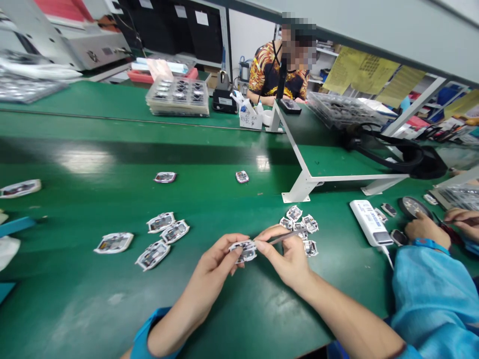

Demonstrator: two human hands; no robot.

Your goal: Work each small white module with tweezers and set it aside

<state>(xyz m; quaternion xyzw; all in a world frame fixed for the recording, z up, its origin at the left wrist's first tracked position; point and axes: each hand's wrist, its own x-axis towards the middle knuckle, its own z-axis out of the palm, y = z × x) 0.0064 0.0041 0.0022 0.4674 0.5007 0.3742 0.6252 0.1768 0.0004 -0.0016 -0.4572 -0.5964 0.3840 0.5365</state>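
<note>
White-edged circuit module [243,252] is clamped by left hand [213,267] fingers; tweezers [280,238] are pinched by right hand [288,259] fingers; a tip slip could tear the module edge or scatter the module pile [299,229]

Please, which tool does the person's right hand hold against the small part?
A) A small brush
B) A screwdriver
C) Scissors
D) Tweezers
D. The right hand pinches slim tweezers, and their tips reach the small part held by the left hand.
</note>
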